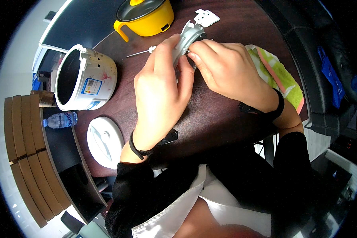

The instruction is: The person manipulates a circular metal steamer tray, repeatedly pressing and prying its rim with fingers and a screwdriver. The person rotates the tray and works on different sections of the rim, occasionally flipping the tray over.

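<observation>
My left hand [162,79] is closed around a curved white plastic part [187,37], held tilted above the dark table. Against the right edge of that part, my right hand [230,71] is closed in a pinch. What sits between its thumb and forefinger is too small and too hidden to name. A flat white plastic piece with cut-outs [206,18] lies just beyond the held part. To the left of my left hand lies a thin metal rod with a white end [141,52], which looks like a screwdriver. Its white end is close to my left fingers.
A white rice cooker body [101,71] lies on its side at the left, near a round white lid [105,142]. A yellow pot [156,20] stands at the back. A green and white towel [279,75] lies at the right. A water bottle [61,119] rests beyond the table's left edge.
</observation>
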Available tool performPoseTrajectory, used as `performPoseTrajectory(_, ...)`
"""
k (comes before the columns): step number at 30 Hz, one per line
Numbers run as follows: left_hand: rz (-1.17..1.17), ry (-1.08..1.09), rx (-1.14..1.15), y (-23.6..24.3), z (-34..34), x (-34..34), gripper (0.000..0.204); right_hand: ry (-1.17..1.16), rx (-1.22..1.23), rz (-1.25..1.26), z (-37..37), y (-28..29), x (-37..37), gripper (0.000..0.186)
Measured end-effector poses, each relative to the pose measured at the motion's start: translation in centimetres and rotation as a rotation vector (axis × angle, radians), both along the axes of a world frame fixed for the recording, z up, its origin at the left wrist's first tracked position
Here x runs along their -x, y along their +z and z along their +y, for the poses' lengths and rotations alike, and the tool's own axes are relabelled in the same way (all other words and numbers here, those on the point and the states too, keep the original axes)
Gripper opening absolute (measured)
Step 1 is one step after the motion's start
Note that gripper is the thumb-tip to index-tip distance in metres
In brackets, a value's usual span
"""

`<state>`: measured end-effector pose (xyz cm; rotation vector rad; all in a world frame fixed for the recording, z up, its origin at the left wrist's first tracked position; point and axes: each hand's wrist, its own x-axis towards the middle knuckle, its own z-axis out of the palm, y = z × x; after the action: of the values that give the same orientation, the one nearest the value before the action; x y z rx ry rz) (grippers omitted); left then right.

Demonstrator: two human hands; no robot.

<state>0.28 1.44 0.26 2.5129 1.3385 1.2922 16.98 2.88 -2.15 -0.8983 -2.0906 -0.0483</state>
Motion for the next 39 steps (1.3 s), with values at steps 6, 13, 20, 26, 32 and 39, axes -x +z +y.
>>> performPoseTrajectory(6,-0.008,0.007,-0.028,-0.2,0.0,-0.1,0.032,-0.035,-0.035,-0.007,0.0,-0.4,0.7,0.013)
performPoseTrajectory(13,0.029,0.015,-0.032,-0.2,-0.2,-0.2,0.032,-0.054,-0.023,-0.066,-0.2,-0.2,0.6,0.016)
performPoseTrajectory(20,0.055,0.009,-0.034,-0.1,-0.3,-0.2,0.032,-0.030,0.066,-0.013,-0.1,-0.1,0.5,0.015)
performPoseTrajectory(26,0.072,-0.002,-0.047,-0.1,-0.4,-0.2,0.033,0.201,0.555,0.475,0.3,-0.8,0.9,0.025)
performPoseTrajectory(32,0.060,-0.020,-0.012,0.1,-0.5,-0.1,0.033,0.405,1.179,0.747,-0.2,1.3,0.2,0.033)
performPoseTrajectory(39,0.025,-0.043,0.000,0.0,-0.3,0.1,0.033,0.104,0.358,0.232,0.2,0.3,0.1,0.018)
